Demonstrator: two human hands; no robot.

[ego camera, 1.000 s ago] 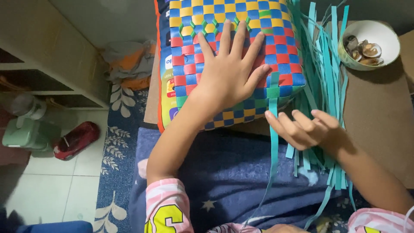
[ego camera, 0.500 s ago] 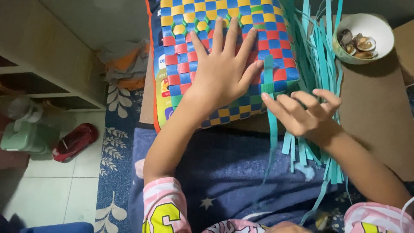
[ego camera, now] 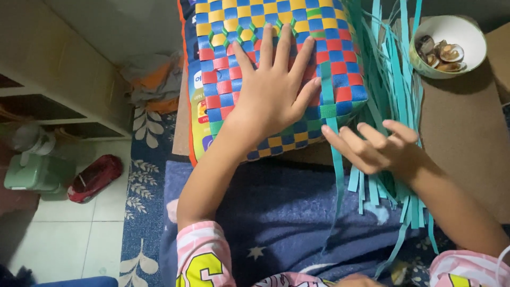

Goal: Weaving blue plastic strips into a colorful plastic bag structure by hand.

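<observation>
We press our left hand (ego camera: 273, 95) flat, grip open, on the woven panel (ego camera: 276, 64) at the surface's near edge, steadying it while our right hand (ego camera: 374, 146), fingers loosely curled and empty, nears a teal strip (ego camera: 336, 159).

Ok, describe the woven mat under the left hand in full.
The woven mat is a flat checkerboard of interlaced glossy, plastic-looking strips in blue, yellow, red and green. Its top runs out of view. It lies on a brown board. The left hand presses flat on it, fingers spread. Loose teal strips trail from its right edge.
</observation>
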